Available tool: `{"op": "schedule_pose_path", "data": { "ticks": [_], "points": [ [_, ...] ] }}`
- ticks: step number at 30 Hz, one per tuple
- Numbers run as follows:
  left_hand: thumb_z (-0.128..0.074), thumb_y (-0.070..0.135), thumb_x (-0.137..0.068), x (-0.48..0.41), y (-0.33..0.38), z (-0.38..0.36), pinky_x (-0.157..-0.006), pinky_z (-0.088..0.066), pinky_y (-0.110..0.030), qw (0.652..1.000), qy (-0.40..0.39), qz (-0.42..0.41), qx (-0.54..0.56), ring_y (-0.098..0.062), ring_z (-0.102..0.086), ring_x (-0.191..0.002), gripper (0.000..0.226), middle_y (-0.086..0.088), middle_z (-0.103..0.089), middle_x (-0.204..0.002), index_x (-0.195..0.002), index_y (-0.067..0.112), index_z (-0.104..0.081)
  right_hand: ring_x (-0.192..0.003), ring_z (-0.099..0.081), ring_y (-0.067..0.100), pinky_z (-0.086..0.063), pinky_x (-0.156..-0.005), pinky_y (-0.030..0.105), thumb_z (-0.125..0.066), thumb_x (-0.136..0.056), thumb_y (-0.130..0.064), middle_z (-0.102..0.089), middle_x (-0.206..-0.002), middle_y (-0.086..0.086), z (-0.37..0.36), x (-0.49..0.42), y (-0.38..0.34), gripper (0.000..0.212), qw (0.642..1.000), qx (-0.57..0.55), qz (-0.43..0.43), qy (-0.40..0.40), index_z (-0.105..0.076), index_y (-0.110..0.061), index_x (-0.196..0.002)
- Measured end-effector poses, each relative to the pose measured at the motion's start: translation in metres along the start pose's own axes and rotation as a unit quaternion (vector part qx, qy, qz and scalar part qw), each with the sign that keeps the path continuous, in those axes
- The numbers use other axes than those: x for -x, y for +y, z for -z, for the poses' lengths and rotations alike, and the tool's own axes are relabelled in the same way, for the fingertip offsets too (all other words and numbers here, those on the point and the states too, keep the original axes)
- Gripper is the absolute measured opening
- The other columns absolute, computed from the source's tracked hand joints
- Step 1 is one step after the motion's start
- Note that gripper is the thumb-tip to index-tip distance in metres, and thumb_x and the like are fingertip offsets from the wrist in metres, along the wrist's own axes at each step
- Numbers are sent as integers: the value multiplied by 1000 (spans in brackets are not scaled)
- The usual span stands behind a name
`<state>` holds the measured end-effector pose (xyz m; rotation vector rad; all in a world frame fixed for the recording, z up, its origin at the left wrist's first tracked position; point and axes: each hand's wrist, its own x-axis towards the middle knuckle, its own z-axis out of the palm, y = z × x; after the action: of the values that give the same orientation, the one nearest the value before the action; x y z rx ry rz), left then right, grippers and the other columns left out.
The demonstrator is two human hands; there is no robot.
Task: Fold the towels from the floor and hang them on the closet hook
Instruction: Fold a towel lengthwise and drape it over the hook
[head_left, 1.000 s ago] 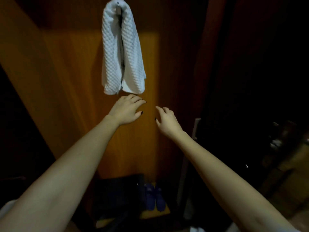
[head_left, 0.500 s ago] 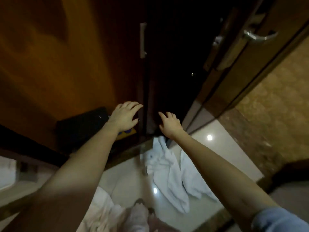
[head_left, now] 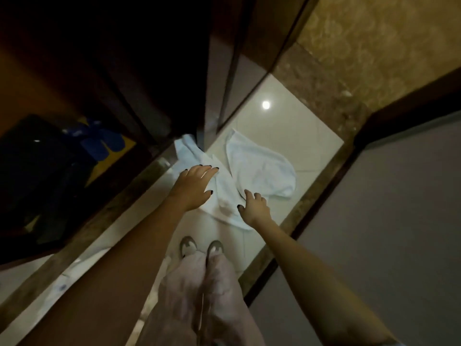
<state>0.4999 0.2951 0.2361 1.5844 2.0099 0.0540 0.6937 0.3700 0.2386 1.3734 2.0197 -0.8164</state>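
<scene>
**Step in hand (judged): pick-up of next towel.**

Both hands are extended down over the near towel (head_left: 224, 203). The L hand (head_left: 195, 186) is at its closet-side edge and the R hand (head_left: 254, 208) at its lower end. Fingers are spread and relaxed on both, and nothing is held. Contact w/ the cloth cannot be confirmed.

Location: the near towel lies crumpled on the floor (head_left: 287, 126), its top end against the closet (head_left: 139, 113) sill. The far towel (head_left: 264, 171) lies just beside it and appears to touch or overlap it at the inner edge. The hook is not in view.

Procedure (recommended):
- Only one towel is to be taken per lift. Since the two meet, the far towel may be dragged along.
- Two corners of one short edge are to be found and pinched, one per hand.
- The cloth is to be lifted clear and shaken flat before folding. It is limp, so bunching is expected.
- The shoes (head_left: 188, 245) are to be kept off the cloth.

Container contents: in the closet bottom, blue slippers (head_left: 102, 142) are seen beside a dark bag (head_left: 32, 156). Other contents are too dark to identify.
</scene>
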Motion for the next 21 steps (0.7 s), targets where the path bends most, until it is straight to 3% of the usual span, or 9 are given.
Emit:
{"op": "schedule_pose_path", "data": {
  "ticks": [7, 15, 21],
  "points": [
    [-51, 30, -95, -74, 32, -95, -113, -19, -36, 992, -101, -81, -7, -19, -18, -143, 65, 1, -20, -157, -151, 24, -20, -130, -35, 38, -36, -102, 46, -45, -100, -32, -33, -145, 18, -57, -50, 92, 53, 995, -61, -79, -7, -28, -14, -147],
    [-53, 33, -93, -191, 3, -260, -109, -24, -36, 981, -94, -154, -75, -20, -27, -139, 61, 1, -28, -153, -148, 26, -27, -127, -40, 34, -38, -100, 43, -48, -99, -28, -41, -140, 15, -144, -195, 182, 47, 994, -54, -76, 50, -37, -18, -144],
    [-48, 38, -96, -281, -33, -403, -113, -24, -41, 966, -123, -183, -137, -23, -22, -142, 62, -1, -22, -156, -149, 27, -20, -132, -35, 32, -36, -103, 41, -51, -97, -18, -40, -142, 13, -250, -316, 237, 50, 989, -65, -74, 110, -38, -18, -145]
  ]
}}
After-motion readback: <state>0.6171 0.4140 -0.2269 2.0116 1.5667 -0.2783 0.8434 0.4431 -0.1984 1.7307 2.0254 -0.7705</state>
